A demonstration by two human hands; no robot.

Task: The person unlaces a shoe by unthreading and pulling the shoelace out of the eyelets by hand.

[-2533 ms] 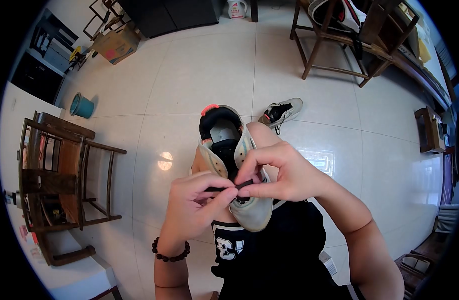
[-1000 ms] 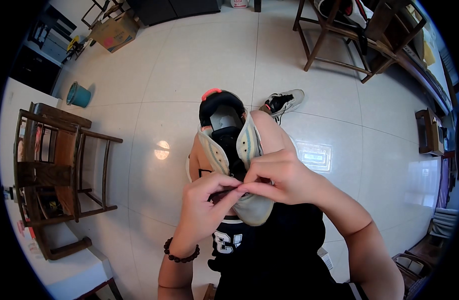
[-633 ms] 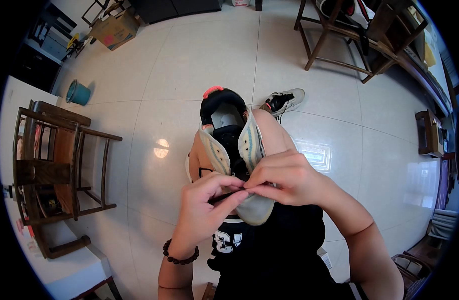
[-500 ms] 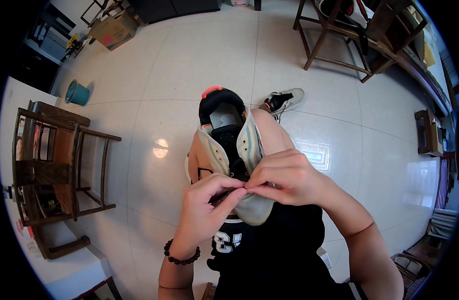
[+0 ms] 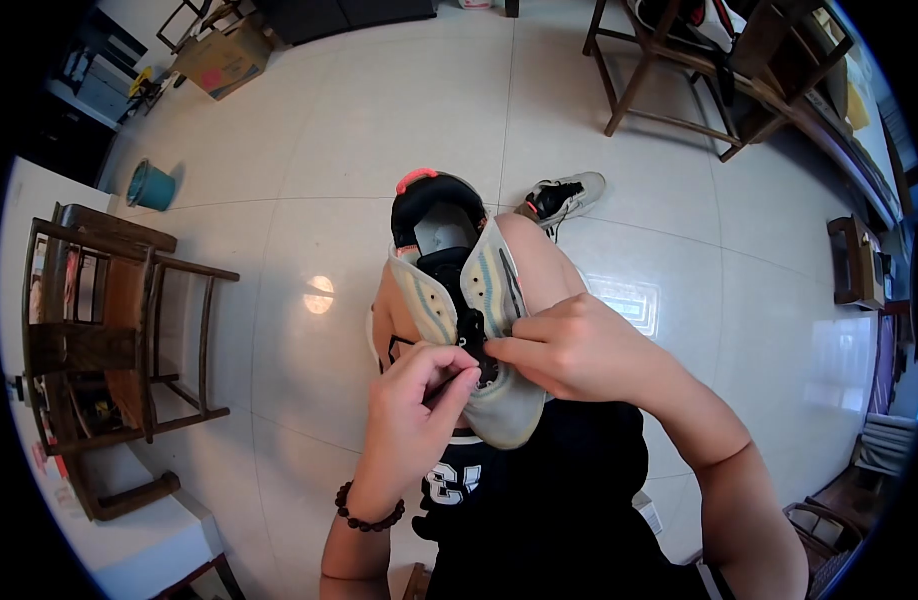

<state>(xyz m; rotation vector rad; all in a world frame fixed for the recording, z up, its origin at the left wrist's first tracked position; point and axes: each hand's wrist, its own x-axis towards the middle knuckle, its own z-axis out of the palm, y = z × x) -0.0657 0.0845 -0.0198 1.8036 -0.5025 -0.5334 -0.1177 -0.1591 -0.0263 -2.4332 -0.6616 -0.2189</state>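
Observation:
A grey-and-white sneaker (image 5: 512, 415) with a black padded collar and coral heel tab rests on my lap, its toe toward me and its opening facing away. Its side flaps are spread, and the upper eyelets have no lace through them. My left hand (image 5: 419, 395), with a beaded bracelet at the wrist, pinches a black shoelace (image 5: 399, 345) beside the lower eyelets. Across the tongue, my right hand (image 5: 569, 345) has its fingers closed at the right flap, where a dark strand of lace runs up from it. The fingertips partly hide the lower lacing.
The matching sneaker (image 5: 567, 197) lies on the tiled floor beyond my knee. Wooden chairs stand at the left (image 5: 129, 330) and upper right (image 5: 669, 70). A teal bucket (image 5: 152, 186) and a cardboard box (image 5: 224, 62) are farther off on the left.
My hands, pinched together over the lower eyelets before, have come slightly apart. The right fingers are now on the right flap, and more of the tongue and lower lacing shows.

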